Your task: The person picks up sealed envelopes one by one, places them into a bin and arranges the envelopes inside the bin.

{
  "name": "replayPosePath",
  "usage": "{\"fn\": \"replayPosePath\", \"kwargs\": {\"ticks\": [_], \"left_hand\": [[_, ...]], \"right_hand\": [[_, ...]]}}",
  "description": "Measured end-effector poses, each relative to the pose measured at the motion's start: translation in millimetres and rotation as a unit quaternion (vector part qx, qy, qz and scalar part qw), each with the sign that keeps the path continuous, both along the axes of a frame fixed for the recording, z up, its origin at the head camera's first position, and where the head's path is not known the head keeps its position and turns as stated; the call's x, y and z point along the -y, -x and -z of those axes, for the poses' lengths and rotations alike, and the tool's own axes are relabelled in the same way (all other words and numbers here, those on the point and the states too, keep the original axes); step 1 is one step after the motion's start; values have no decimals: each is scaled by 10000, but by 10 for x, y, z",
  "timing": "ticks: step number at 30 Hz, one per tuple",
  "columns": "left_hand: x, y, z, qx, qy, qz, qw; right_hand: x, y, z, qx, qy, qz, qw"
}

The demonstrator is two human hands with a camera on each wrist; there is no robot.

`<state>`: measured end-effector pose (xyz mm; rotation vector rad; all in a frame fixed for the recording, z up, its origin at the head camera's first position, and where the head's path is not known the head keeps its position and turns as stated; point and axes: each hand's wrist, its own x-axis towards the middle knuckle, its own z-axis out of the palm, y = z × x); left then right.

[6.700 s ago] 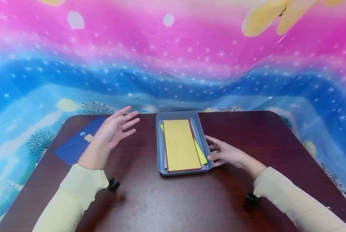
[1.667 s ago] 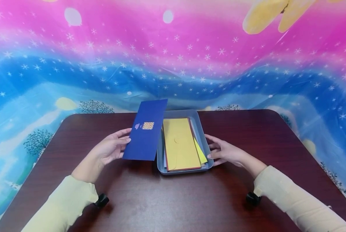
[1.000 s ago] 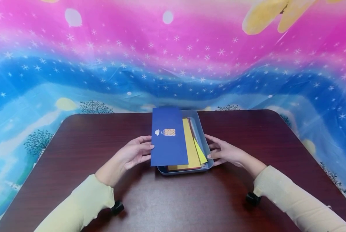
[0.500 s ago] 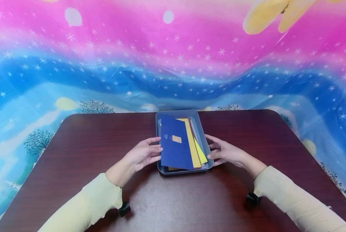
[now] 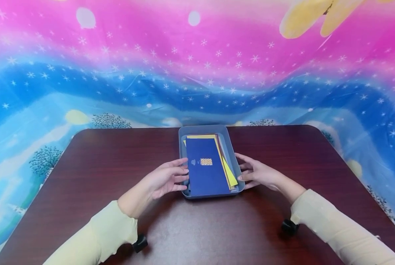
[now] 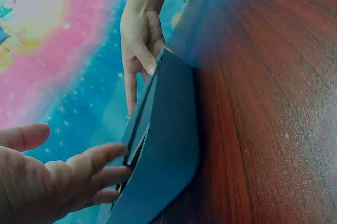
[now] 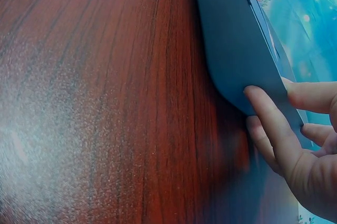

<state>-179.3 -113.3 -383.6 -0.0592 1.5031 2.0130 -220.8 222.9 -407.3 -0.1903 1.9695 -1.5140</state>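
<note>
A grey-blue plastic tray (image 5: 204,129) stands on the table, loaded with a stack of envelopes. On top lies a blue envelope (image 5: 207,180) with a small patterned gold square, covering most of a yellow envelope (image 5: 200,136). A bright yellow corner (image 5: 229,175) sticks out at the right of the stack. My left hand (image 5: 165,178) is at the tray's left rim, fingers spread and thumb apart, fingertips right by the blue envelope's edge. My right hand (image 5: 258,173) holds the tray's right wall, the thumb at the rim and fingers against the outside, as the right wrist view shows.
The dark red-brown wooden table (image 5: 124,154) has rounded far corners. A colourful printed cloth backdrop (image 5: 197,73) hangs right behind its far edge. A black wrist strap piece (image 5: 140,243) hangs below the left sleeve, another (image 5: 289,227) below the right.
The blue envelope, first lying at the table's far left, was carried right by my left hand and lowered onto the stack. My left fingers have since let go of it. My right hand stayed put.
</note>
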Motion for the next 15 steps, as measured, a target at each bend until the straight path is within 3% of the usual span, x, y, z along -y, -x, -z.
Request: {"fn": "replayPosePath", "kwargs": {"ticks": [7, 12, 15], "left_hand": [[7, -45, -46, -365, 15, 266, 9990], [-56, -65, -32, -862, 281, 1039, 9904], [-114, -74, -21, -1136, 596, 1306, 9831]], "right_hand": [[3, -6, -14, -9, 20, -30, 10000], [4, -15, -12, -40, 8, -42, 10000], [8, -17, -6, -34, 3, -15, 10000]]}}
